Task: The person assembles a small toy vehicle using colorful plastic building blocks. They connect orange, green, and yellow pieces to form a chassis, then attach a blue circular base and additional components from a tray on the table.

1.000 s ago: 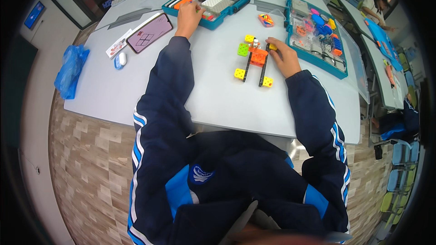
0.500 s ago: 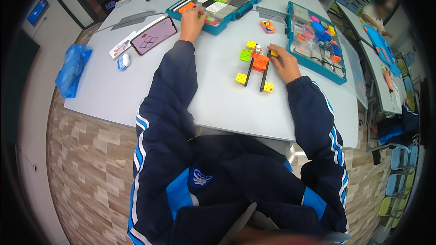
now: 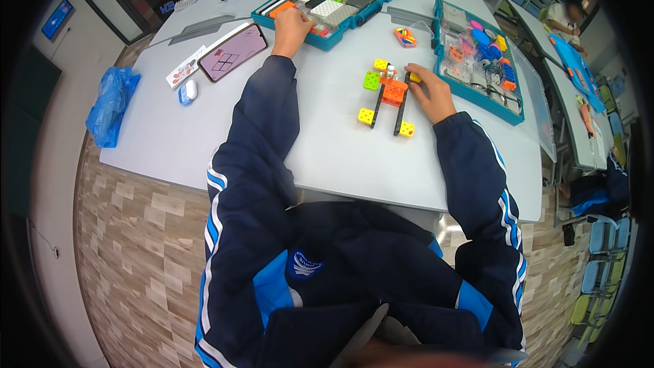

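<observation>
Right fingers against block model, right side

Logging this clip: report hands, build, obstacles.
Left hand at open teal plastic case, grip hidden. Right hand touching yellow, orange and black plastic block model. Small multicoloured box beyond model, apart.

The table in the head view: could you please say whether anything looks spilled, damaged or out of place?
Only the blue plastic bag stands out, reaching past the left edge of the table. I see no spill, and no obvious damage to the block model by the right hand.
</observation>
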Demonstrator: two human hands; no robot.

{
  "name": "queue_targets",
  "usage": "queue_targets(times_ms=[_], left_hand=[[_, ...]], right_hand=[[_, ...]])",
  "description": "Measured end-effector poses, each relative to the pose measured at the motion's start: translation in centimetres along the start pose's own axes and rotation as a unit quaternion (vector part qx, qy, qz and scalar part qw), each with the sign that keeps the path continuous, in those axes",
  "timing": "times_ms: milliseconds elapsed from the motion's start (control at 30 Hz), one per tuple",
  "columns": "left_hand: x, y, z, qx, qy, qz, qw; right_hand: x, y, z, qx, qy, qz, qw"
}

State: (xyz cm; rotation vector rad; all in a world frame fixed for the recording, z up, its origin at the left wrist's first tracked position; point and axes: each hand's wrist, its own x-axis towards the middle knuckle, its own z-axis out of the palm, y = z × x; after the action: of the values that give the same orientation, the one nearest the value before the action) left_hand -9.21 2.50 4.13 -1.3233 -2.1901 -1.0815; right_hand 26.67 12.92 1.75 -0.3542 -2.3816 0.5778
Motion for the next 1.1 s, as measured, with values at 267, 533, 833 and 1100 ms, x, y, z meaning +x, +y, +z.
queue_targets(times_ms=[267,533,833,1100], left_hand=[[0.3,-0.2,0.6,0.095,0.005,0.102,0.99],[-0.3,-0.1,0.6,0.134,0.036,0.1,0.985],[0.1,-1.5,0.6,0.097,0.102,0.123,0.982],[0.1,-1.6,-0.2,0.047,0.081,0.065,0.993]], right_hand=[[0.0,-0.5,-0.1,0.005,0.0,0.014,1.0],[0.0,-0.3,-0.1,0.007,-0.006,0.007,1.0],[0.0,-0.3,-0.3,0.005,-0.008,-0.001,1.0],[0.0,-0.2,-0.2,0.005,-0.009,-0.003,1.0]])
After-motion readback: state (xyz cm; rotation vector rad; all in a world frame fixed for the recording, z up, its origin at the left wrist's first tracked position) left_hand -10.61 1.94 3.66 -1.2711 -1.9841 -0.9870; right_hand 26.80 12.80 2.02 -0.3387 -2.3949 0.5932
